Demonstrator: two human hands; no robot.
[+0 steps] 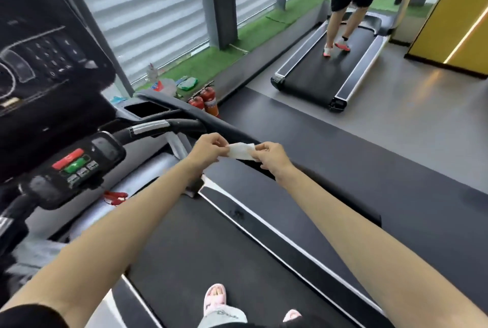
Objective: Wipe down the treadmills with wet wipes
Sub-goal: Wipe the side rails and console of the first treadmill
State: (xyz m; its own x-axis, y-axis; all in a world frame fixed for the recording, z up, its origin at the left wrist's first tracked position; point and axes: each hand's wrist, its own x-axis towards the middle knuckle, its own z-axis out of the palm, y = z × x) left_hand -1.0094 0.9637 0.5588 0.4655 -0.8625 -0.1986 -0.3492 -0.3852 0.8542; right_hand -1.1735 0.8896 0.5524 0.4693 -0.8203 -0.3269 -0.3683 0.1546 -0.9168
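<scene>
While your left hand (208, 149) and right hand (272, 157) each pinch one end of the wet wipe (241, 151), held just above the near treadmill's side handrail (208, 116), spread it flat, then wipe along that rail, avoiding the control panel (76, 164) at left; open floor (396, 121) lies right.

Left hand (208, 148), right hand (272, 156): fingers (220, 142) pinched.

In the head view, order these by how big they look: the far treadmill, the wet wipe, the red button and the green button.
Largest: far treadmill.
Next: wet wipe and red button, about alike, so unranked.
Smallest: green button.
</scene>
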